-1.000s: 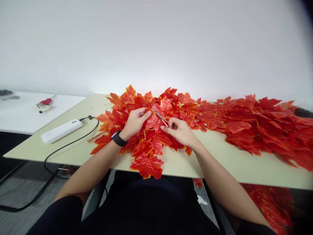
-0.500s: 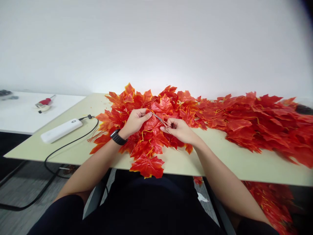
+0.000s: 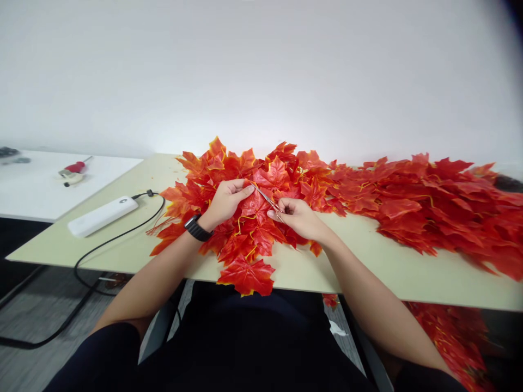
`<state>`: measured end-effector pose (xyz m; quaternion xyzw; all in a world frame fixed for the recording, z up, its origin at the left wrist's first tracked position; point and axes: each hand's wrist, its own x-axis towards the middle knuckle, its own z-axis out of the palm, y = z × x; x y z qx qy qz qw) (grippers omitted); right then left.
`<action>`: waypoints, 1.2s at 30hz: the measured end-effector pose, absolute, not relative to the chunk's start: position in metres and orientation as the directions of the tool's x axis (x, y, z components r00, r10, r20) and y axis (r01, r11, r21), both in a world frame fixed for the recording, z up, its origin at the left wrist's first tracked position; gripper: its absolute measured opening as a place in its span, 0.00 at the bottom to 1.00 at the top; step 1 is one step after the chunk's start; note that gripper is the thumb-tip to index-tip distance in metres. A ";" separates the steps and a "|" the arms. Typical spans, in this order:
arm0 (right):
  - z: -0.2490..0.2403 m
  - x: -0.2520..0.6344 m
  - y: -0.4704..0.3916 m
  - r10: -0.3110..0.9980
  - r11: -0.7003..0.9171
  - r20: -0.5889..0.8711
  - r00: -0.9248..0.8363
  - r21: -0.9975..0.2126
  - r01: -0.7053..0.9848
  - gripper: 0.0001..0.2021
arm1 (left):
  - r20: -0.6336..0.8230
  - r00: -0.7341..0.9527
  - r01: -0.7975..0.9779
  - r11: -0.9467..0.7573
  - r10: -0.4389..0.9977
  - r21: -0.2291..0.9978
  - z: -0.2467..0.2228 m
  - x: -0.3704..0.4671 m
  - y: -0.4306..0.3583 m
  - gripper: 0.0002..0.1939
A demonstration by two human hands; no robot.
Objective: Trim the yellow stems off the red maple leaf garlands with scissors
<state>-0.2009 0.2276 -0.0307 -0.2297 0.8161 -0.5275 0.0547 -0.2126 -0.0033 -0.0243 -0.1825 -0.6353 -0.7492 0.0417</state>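
Observation:
Red-orange artificial maple leaves [image 3: 247,275] with yellow stems lie heaped before me on the table. Over the heap, my left hand [image 3: 229,202] is closed in a pinch, thumb against fingers. A small reddish bit shows at its fingertips, too fine to name. My right hand [image 3: 298,216] grips a pair of slim metal scissors [image 3: 267,200] by the handles. The blades look nearly closed and point up and left, their tips right by my left thumb. The scissor handles are partly hidden by my fingers.
A larger pile of leaves [image 3: 437,209] covers the table's right side, and more leaves [image 3: 453,337] hang below its edge. On the left lie a white power bank [image 3: 102,216] and its black cable [image 3: 118,237]. A red-and-white tool [image 3: 73,171] rests on the white table.
Almost nothing differs. Both hands stay in place over the leaves, and the scissor blades appear slightly closer together than before.

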 end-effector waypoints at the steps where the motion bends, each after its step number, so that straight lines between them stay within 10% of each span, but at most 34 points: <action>1: -0.031 -0.201 0.227 -0.429 0.336 0.152 -0.890 -0.888 -0.314 0.30 | 0.324 -0.932 0.292 -0.193 0.164 0.937 -0.024 -0.212 -0.003 0.20; 36: -0.050 -0.197 0.215 -0.370 0.255 0.228 -0.901 -0.907 -0.334 0.30 | 0.389 -0.920 0.381 -0.111 0.057 0.918 -0.025 -0.208 0.000 0.19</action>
